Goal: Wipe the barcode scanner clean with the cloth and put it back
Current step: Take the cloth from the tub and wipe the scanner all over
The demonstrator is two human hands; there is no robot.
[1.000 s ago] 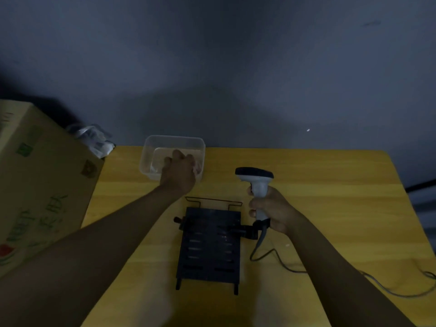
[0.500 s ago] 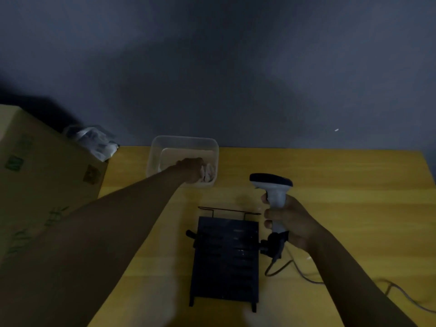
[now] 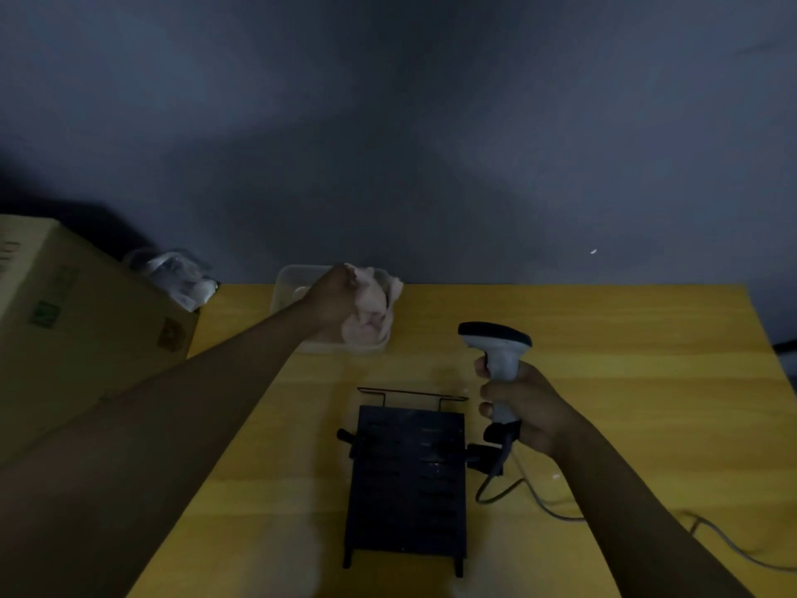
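Observation:
My right hand [image 3: 524,403] grips the grey handle of the barcode scanner [image 3: 496,347], holding it upright above the yellow table [image 3: 625,381]; its dark-topped head points left. Its grey cable [image 3: 539,507] trails off to the right across the table. My left hand [image 3: 332,299] is closed on a crumpled pale pink cloth [image 3: 371,308], lifted just above the clear plastic tub [image 3: 287,291] at the table's back edge. The black slotted metal stand [image 3: 407,481] lies flat in front of me, between my two arms.
A large cardboard box [image 3: 73,334] stands at the left, beside the table. A crumpled clear plastic bag [image 3: 177,274] lies behind it near the wall. A dark grey wall [image 3: 431,144] runs behind the table's far edge.
My left hand has closed on the cloth inside the tub and raised it out above the rim. The right hand still holds the scanner upright in about the same place.

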